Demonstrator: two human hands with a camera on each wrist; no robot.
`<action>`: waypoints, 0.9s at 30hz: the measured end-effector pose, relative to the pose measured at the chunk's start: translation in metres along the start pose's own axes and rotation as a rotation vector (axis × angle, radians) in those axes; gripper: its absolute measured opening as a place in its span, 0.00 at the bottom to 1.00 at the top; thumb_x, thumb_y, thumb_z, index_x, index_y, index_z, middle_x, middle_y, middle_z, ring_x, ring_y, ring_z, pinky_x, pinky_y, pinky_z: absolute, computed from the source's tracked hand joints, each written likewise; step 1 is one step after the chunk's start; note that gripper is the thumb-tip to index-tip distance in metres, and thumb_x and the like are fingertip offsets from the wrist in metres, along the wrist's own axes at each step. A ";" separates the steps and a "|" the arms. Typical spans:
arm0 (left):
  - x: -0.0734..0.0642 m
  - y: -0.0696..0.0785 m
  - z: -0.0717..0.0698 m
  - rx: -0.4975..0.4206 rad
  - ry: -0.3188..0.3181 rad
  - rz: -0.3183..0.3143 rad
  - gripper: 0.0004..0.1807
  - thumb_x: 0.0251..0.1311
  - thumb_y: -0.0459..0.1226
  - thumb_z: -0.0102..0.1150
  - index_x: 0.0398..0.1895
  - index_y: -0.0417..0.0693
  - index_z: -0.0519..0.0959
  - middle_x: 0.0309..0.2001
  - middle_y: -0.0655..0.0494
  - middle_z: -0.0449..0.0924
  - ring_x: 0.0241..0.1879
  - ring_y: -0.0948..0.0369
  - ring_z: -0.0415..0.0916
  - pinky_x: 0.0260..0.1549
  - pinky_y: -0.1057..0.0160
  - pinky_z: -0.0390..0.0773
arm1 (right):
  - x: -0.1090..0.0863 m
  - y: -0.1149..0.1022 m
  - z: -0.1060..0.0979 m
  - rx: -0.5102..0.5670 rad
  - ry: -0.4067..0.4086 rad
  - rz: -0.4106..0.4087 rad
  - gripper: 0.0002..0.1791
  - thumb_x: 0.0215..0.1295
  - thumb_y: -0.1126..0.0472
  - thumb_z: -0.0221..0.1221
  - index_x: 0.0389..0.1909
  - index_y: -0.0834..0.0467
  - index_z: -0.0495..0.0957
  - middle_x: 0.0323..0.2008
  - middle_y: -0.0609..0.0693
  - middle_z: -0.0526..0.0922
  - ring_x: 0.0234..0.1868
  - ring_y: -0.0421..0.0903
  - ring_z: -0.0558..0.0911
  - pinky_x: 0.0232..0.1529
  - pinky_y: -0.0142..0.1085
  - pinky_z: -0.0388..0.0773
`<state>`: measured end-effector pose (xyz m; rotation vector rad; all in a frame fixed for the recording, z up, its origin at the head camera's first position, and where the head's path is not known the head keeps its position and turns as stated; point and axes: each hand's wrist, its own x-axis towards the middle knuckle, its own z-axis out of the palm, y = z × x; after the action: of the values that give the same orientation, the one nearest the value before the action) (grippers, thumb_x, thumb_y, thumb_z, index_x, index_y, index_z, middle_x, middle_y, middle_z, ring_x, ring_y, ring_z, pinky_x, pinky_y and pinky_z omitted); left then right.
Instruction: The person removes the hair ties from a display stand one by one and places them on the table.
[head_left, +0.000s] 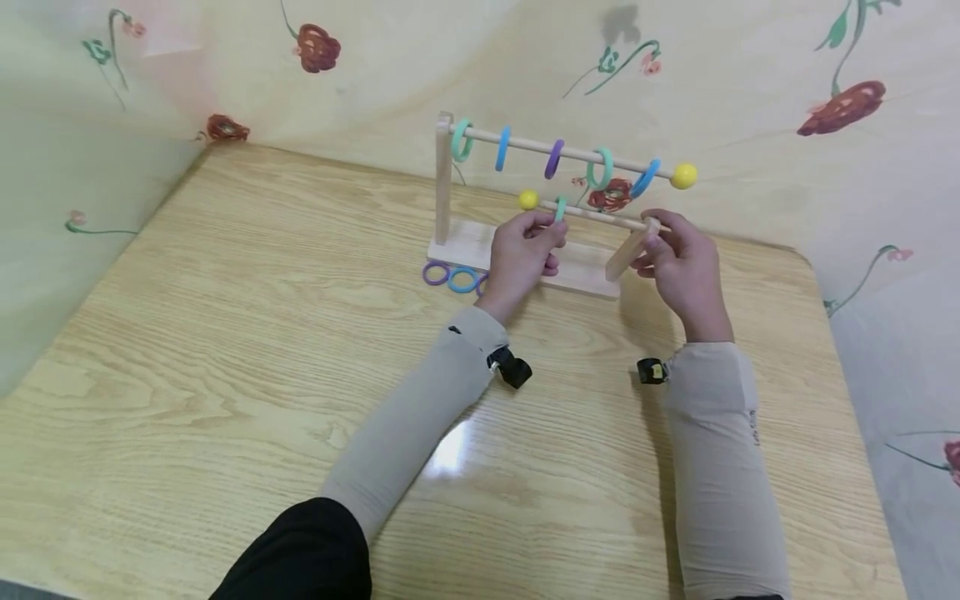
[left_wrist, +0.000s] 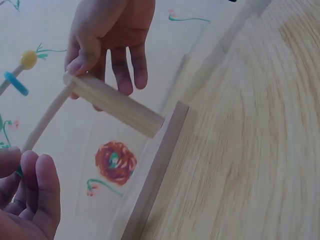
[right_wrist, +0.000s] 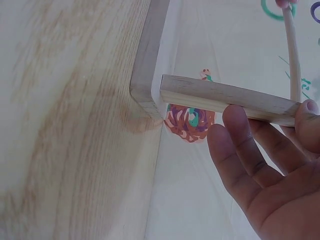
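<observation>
My left hand point(head_left: 521, 254) pinches a small green ring point(head_left: 561, 208) on the lower rod point(head_left: 607, 218), near that rod's yellow end ball point(head_left: 528, 199). In the left wrist view, only a sliver of green shows between the fingertips. My right hand point(head_left: 686, 258) grips the top of the short wooden post point(head_left: 628, 257), where the lower rod joins it. Above, the upper rod point(head_left: 531, 145) carries several rings: green, a blue ring point(head_left: 503, 150), a purple ring point(head_left: 553, 160), green again, and a blue ring point(head_left: 646, 178) near its yellow ball point(head_left: 683, 176).
The rack's wooden base point(head_left: 577, 268) stands towards the back of the wood-grain table point(head_left: 247, 350). In front of its left end lie a purple ring point(head_left: 425, 277), a blue ring point(head_left: 462, 291) and another purple one, partly behind my left wrist. A flowered cloth point(head_left: 420, 58) hangs behind.
</observation>
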<state>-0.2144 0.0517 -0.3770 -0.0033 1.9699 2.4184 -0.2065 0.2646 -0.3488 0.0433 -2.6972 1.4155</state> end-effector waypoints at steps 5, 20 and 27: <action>-0.001 0.004 -0.009 -0.002 0.049 0.033 0.09 0.69 0.37 0.64 0.43 0.39 0.82 0.30 0.50 0.83 0.19 0.61 0.75 0.24 0.65 0.84 | 0.000 0.000 0.000 -0.004 0.000 0.001 0.21 0.81 0.60 0.46 0.69 0.56 0.71 0.56 0.64 0.80 0.34 0.41 0.84 0.37 0.29 0.84; 0.007 0.015 -0.031 -0.068 0.176 0.116 0.10 0.68 0.37 0.65 0.40 0.37 0.80 0.23 0.52 0.79 0.15 0.63 0.72 0.18 0.68 0.81 | 0.003 -0.001 0.001 0.006 -0.003 -0.024 0.20 0.81 0.62 0.46 0.69 0.58 0.71 0.54 0.65 0.80 0.33 0.40 0.84 0.36 0.29 0.84; 0.010 0.017 -0.041 -0.049 0.108 -0.034 0.07 0.71 0.35 0.61 0.43 0.39 0.78 0.26 0.49 0.82 0.16 0.63 0.73 0.18 0.68 0.80 | 0.004 0.001 0.000 0.014 0.006 -0.036 0.20 0.80 0.63 0.46 0.68 0.58 0.72 0.54 0.67 0.80 0.32 0.37 0.84 0.35 0.28 0.84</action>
<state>-0.2248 0.0082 -0.3692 -0.1703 1.9348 2.4943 -0.2105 0.2653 -0.3494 0.0875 -2.6683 1.4216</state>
